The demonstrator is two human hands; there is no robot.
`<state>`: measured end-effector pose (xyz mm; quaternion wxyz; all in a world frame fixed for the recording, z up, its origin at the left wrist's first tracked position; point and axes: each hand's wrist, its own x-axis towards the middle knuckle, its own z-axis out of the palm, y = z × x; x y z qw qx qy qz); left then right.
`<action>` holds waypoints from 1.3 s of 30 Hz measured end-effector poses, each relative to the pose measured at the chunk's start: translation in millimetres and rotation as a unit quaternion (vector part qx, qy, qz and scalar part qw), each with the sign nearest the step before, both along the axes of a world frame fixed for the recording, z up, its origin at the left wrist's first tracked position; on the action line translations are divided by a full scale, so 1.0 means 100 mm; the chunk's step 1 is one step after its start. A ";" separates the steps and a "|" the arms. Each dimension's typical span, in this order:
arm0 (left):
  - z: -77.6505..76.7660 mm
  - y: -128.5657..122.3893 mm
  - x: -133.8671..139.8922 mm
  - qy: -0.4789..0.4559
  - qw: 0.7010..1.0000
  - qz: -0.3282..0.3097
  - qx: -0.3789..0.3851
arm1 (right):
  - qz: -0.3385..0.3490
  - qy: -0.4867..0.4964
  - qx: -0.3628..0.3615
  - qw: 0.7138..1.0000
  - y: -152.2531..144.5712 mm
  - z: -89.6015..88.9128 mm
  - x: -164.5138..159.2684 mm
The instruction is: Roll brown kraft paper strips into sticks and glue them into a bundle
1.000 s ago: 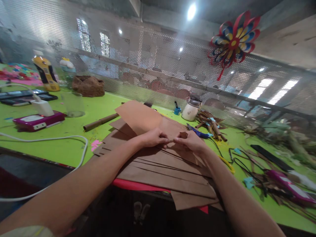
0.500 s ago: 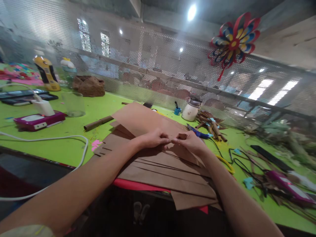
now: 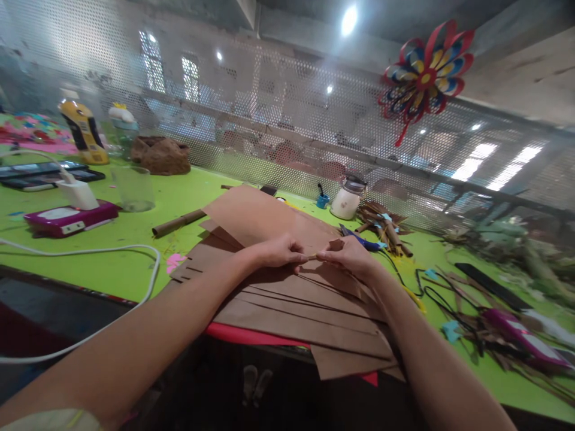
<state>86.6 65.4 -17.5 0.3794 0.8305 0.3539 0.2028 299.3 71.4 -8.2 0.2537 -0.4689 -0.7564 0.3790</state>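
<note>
The green table [image 3: 179, 194] extends beneath and around the left hand [image 3: 279, 250] and the right hand [image 3: 347, 256]. A stack of brown sheets [image 3: 287, 305] lies directly below both hands, with its near edge projecting past the table edge. A white jar [image 3: 345, 205] stands beyond the right hand. A brown tube [image 3: 178, 222] lies to the left of the left hand, beyond the forearm. A blue tool [image 3: 366, 242] lies just beyond the right hand. A thin brown strip [image 3: 313, 257] is located between the two hands, above the sheets; the thumb and fingers of each hand pinch it, one at either end.
</note>
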 end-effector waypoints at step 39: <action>0.03 -0.04 -0.06 -0.233 0.928 -0.017 -0.292 | 0.101 0.267 -0.072 0.956 -0.10 0.03 -0.05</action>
